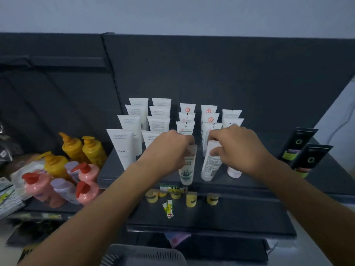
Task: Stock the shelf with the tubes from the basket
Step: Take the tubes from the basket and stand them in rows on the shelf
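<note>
On the crowded shelf (269, 182), left grip (167, 150) is pinching a green-printed tube (187, 170), right grip (236, 148) a white tube (210, 166), risking toppling neighbours (185, 126).

Shelf (249, 181), centre: dark, matt, smooth, seemingly painted metal.
White tubes (123, 146), centre: plastic, smooth, soft sheen, printed labels.
Pump bottles (87, 191), lower left: glossy plastic, highlights seen on yellow and pink bodies.
Black tubes (309, 158), right: matt plastic.
Basket (146, 256), bottom edge: grey slotted plastic, matt.
</note>
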A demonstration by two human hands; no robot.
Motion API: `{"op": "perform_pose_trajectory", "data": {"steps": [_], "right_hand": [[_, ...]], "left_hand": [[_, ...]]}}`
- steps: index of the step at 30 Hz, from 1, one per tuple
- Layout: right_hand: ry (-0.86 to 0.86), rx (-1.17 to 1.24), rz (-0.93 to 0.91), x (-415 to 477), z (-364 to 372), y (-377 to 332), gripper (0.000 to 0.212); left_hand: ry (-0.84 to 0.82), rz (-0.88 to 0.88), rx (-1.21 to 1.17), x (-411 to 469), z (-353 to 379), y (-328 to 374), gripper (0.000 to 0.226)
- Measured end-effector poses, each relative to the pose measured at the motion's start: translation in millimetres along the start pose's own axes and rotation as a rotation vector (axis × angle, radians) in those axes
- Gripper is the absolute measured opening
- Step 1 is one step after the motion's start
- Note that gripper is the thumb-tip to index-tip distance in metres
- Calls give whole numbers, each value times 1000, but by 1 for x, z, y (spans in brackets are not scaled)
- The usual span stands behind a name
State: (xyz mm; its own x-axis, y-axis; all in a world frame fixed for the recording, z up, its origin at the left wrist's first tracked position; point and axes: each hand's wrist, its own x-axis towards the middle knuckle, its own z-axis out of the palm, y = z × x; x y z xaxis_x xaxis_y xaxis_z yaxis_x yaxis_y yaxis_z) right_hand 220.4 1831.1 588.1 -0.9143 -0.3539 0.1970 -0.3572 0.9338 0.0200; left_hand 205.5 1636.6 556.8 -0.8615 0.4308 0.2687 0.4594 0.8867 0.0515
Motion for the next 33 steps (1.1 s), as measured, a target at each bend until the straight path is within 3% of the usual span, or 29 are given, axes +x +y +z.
{"op": "perform_pose_trajectory", "data": {"steps": [11,19,25,30,33], "right_hand": [[-47,-23,-25,47,45,25,23],[-66,33,-15,55,53,33,32],[-81,56,8,53,52,31,34],[-1,14,-11,42,40,20,32],[70,-13,-19,29,36,3,33]], "left_hand": [[-56,-43,59,41,14,-9,18],[-22,8,259,53,17,-10,20],[-5,-3,219,51,22,-12,19],[104,12,142,36,21,-16,41],[259,57,21,11,18,-19,33]]}}
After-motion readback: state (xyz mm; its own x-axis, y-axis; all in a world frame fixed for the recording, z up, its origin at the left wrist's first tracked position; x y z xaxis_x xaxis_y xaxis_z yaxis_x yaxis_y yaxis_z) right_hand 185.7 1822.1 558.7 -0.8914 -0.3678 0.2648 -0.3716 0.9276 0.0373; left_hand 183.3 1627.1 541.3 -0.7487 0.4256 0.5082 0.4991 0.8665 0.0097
